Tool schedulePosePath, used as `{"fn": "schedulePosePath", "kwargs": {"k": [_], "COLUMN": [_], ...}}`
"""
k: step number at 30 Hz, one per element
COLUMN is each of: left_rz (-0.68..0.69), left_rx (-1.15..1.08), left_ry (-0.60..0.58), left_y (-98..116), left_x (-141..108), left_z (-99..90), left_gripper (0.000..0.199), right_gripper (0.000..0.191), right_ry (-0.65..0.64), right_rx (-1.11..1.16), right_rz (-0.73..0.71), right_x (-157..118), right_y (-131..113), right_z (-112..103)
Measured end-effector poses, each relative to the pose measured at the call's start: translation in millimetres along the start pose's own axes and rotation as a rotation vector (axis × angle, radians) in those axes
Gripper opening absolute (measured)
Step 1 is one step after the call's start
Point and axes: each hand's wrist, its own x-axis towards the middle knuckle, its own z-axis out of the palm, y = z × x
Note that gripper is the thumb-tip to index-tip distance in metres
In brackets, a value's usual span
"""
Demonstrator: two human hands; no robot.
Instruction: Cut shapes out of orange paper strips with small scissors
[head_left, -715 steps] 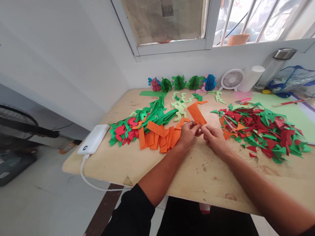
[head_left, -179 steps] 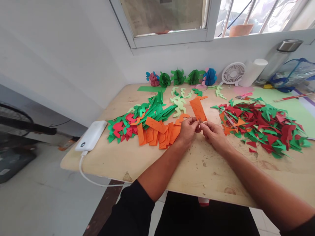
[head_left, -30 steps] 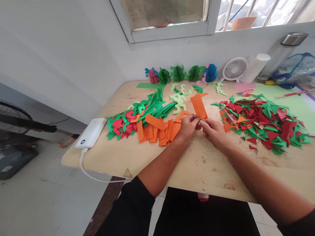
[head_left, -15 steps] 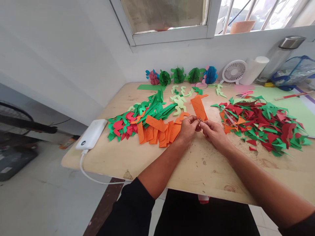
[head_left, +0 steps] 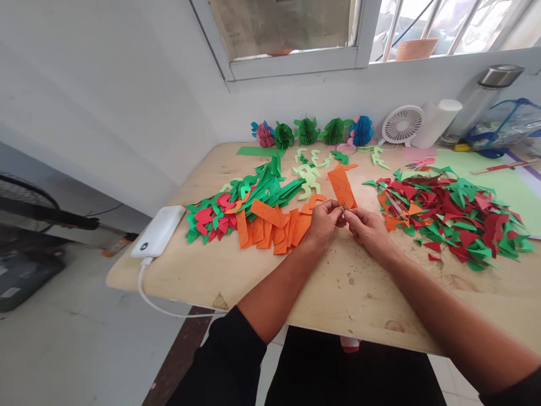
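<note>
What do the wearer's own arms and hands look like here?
The left hand and right hand are ungloved, the wrists show no watch, and the forearms are bare below a black left sleeve and black right sleeve.

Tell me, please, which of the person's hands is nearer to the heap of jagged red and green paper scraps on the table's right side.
Right: the right hand is just left of the heap; the left hand is farther left, beyond the right hand.
</note>
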Motion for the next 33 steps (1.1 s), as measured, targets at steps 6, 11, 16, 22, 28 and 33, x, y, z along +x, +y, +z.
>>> {"fn": "schedulePosePath", "kwargs": {"k": [6, 11, 16, 22, 28, 33], "left_rz": [-0.007, -0.003, -0.005, 0.005, 0.013, 0.019], "left_rx": [-0.001, 0.002, 0.005, 0.012, 0.015, 0.017], "left_ry": [0.005, 0.001, 0.004, -0.004, 0.000, -0.011], "left_y": [-0.3, 0.0, 1.3, 0.5, -1.5, -1.9], "left_x": [0.3, 0.1, -0.8, -0.8, 0.7, 1.0], "left_z": [0.2, 0.2, 0.7, 0.3, -0.8, -1.2], "left_gripper": [0.005, 0.005, 0.006, 0.004, 0.004, 0.004], "right_gripper": [0.045, 0.044, 0.044, 0.045, 0.044, 0.044], "right_ry": [0.009, 0.004, 0.003, 0.005, 0.004, 0.008], "right_rx": [0.015, 0.008, 0.002, -0.002, -0.011, -0.006], "right_rz": [0.002, 0.008, 0.003, 0.001, 0.002, 0.010], "right_x": [-0.2, 0.4, 1.0, 0.5, 0.1, 0.1], "right_y": [-0.7, 2.0, 3.7, 0.5, 0.0, 0.3], "right_z": [0.4, -0.7, -0.9, 0.0, -0.5, -0.1]}}
